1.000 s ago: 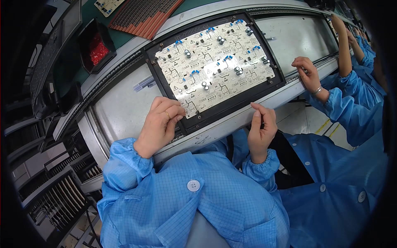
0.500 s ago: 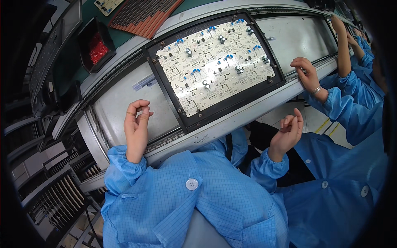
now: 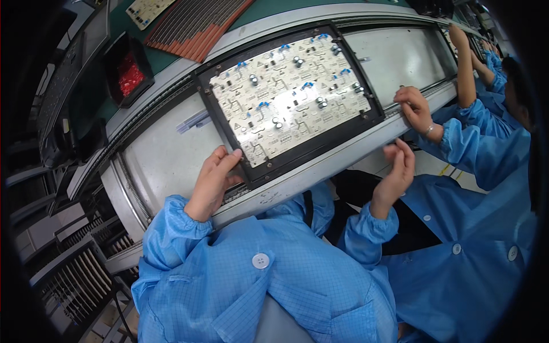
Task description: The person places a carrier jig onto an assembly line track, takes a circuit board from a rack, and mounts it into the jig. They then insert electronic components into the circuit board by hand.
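Rectangular black carrier frame holding a white populated circuit-board panel with blue and silver components, lying flat on the grey conveyor bench. Its long axis runs from about 8 o'clock to 2 o'clock, following the conveyor. The person's left hand rests at the frame's 7 o'clock corner, fingers extended and touching the edge, its grip loose and holding nothing. The right hand, at 4 o'clock off the frame, is raised clear of the bench, open and empty. A co-worker's hand touches the conveyor rail at 3 o'clock. A red-filled black bin sits at 10 o'clock. Fine component detail is unreadable.
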Demonstrator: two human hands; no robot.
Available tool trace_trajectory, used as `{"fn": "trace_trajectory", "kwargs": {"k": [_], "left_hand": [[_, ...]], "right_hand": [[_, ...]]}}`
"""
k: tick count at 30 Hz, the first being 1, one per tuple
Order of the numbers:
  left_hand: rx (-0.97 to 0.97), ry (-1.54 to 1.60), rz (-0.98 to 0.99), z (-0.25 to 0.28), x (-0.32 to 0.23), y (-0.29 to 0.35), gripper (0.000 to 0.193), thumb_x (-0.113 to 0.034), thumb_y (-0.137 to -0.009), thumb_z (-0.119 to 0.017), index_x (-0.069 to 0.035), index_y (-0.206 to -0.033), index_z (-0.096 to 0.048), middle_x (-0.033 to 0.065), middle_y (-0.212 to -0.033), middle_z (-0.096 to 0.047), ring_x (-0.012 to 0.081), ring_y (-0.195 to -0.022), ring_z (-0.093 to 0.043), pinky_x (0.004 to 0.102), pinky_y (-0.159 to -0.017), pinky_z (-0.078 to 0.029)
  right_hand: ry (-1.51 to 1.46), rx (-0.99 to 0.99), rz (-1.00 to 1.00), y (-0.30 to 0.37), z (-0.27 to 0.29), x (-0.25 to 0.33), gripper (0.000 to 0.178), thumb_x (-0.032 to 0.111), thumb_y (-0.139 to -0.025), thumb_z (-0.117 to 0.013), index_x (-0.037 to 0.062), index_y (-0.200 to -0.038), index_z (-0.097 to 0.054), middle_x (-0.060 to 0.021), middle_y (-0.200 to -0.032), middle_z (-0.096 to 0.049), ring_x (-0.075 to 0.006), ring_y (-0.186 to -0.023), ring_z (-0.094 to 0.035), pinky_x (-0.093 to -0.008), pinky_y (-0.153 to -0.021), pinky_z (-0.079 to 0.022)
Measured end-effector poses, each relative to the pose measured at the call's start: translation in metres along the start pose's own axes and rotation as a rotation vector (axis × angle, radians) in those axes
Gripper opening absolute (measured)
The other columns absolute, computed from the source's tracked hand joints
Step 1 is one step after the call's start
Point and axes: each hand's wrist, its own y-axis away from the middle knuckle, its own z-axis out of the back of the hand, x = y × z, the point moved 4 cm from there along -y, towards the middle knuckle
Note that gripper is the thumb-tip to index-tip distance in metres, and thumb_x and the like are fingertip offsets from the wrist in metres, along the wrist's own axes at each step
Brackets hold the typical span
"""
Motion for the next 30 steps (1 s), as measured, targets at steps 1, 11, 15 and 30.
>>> {"fn": "trace_trajectory", "kwargs": {"k": [1, 11, 15, 30], "left_hand": [[-0.046, 0.017, -0.014, 0.002, 0.001, -0.002, 0.03, -0.023, -0.099, -0.054, -0.003, -0.12, -0.052, 0.0065, -0.112, -0.064, 0.0129, -0.096, -0.063, 0.0279, -0.077, -0.052], [-0.079, -0.126, -0.012, -0.001, -0.008, 0.003, 0.031, -0.027, -0.1, -0.053, -0.007, -0.124, -0.051, 0.0018, -0.113, -0.065, 0.0062, -0.093, -0.061, 0.0224, -0.074, -0.048], [-0.148, -0.126, 0.032, -0.002, -0.01, 0.007, 0.03, -0.026, -0.1, -0.054, -0.008, -0.123, -0.053, 0.0005, -0.112, -0.065, 0.0054, -0.094, -0.061, 0.0225, -0.076, -0.048], [-0.189, -0.148, -0.047, 0.008, -0.014, 0.012, 0.032, -0.031, -0.1, -0.054, -0.004, -0.118, -0.056, 0.0017, -0.1, -0.065, 0.0091, -0.091, -0.061, 0.0269, -0.082, -0.05]], "right_hand": [[0.014, 0.049, 0.064, -0.011, -0.014, 0.006, 0.027, 0.012, -0.101, -0.045, -0.0035, -0.117, -0.059, -0.0101, -0.101, -0.065, -0.0145, -0.095, -0.059, -0.027, -0.087, -0.045], [0.383, 0.462, 0.203, -0.105, -0.075, -0.002, 0.047, 0.032, -0.104, -0.038, -0.0063, -0.122, -0.058, -0.0236, -0.112, -0.065, -0.0332, -0.102, -0.062, -0.0347, -0.09, -0.045], [0.343, 0.656, 0.045, -0.114, -0.083, -0.002, 0.057, 0.04, -0.105, -0.035, -0.0097, -0.12, -0.058, -0.0222, -0.105, -0.067, -0.0267, -0.1, -0.062, -0.0323, -0.09, -0.044], [0.488, 0.706, 0.045, -0.113, -0.09, 0.004, 0.067, 0.047, -0.105, -0.03, -0.0115, -0.122, -0.057, -0.0236, -0.113, -0.065, -0.0265, -0.11, -0.061, -0.0322, -0.098, -0.043]]}}
